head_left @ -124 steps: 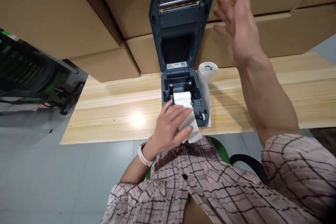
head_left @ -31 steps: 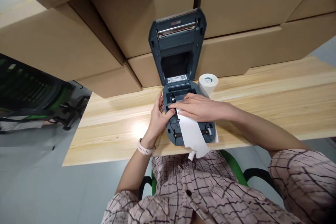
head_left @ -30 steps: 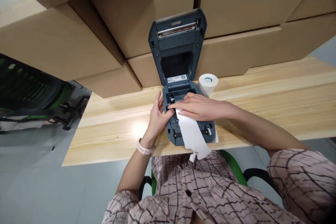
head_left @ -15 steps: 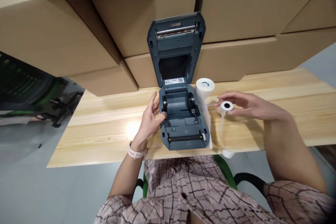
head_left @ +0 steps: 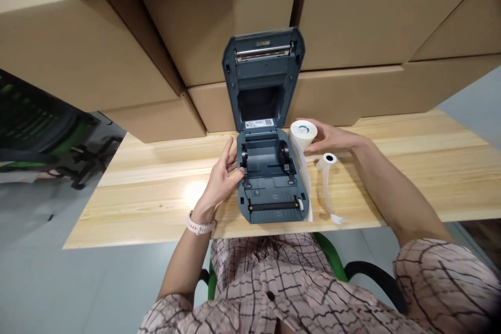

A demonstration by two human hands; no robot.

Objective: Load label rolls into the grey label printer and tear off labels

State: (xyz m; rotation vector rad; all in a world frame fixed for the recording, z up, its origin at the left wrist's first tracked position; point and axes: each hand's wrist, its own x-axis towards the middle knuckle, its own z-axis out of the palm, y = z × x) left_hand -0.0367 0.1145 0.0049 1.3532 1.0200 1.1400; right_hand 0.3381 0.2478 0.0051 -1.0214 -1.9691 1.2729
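A dark grey label printer (head_left: 270,185) sits on the table with its lid (head_left: 263,75) raised. Its bay shows two black roll holders and a black roller, with no roll between the holders. My left hand (head_left: 224,177) grips the printer's left side, thumb on the rim and fingers along the wall. Right of the printer stands a large white label roll (head_left: 303,133), its loose strip hanging down along the printer's side. My right hand (head_left: 331,136) is closed around that roll's far and right side, the fingertips partly hidden. A smaller white roll (head_left: 329,158) with a dark core stands nearby, its strip trailing toward the front edge.
Cardboard boxes (head_left: 352,15) are stacked behind the printer and to the left. The wooden table (head_left: 144,188) ends just in front of the printer. A black and green chair (head_left: 43,130) stands at the far left.
My right hand has let go of the smaller roll, which now stands on the table, and has moved left to the larger label roll. My left hand stays on the printer.
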